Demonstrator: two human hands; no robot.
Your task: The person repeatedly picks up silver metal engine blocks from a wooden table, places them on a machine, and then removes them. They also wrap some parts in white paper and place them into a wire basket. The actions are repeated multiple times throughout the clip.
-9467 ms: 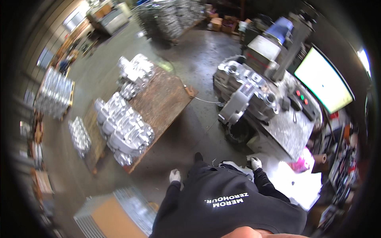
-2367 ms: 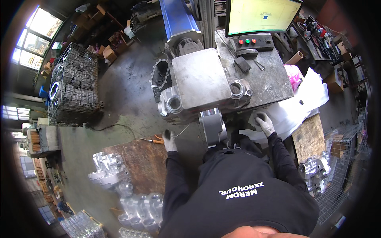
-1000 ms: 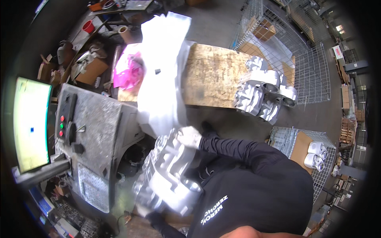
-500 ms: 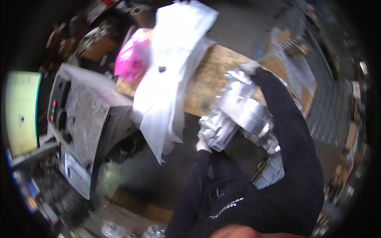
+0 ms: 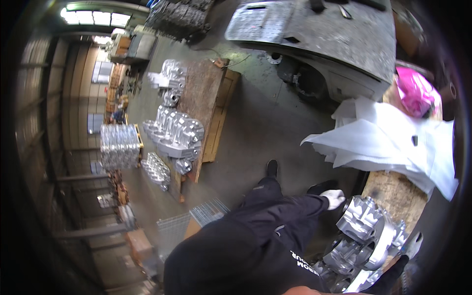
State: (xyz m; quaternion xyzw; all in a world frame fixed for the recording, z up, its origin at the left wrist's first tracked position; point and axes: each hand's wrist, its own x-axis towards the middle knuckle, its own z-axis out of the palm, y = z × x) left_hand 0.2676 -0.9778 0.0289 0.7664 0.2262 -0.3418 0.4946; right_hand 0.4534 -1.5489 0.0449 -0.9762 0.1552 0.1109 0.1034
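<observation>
A large silvery machined metal casting (image 5: 361, 223), with bores and curved flanges, rests at the wooden bench top (image 5: 393, 189) on the lower right. My left hand (image 5: 333, 199), in a whitish glove, is beside the casting's near side, apart from it. Its fingers are curled together with nothing visible in them. On the casting's other side is my gloved right hand (image 5: 413, 246), its fingers looking stretched out close to the metal. Whether it touches the casting is hard to tell. White sheets of wrapping (image 5: 373, 132) drape over the bench beyond the casting.
A pink plastic bag (image 5: 415, 91) lies at the bench's far end. A grey machine table (image 5: 339, 37) stands ahead. To the left, a wooden pallet table (image 5: 201, 103) carries several metal castings (image 5: 174, 132). Behind it are stacked castings (image 5: 120, 145) and a wire mesh crate (image 5: 209, 211).
My view has swung left, bringing the pallet table into sight. My left hand has come off the casting. The casting, held between both hands before, now sits at the bench.
</observation>
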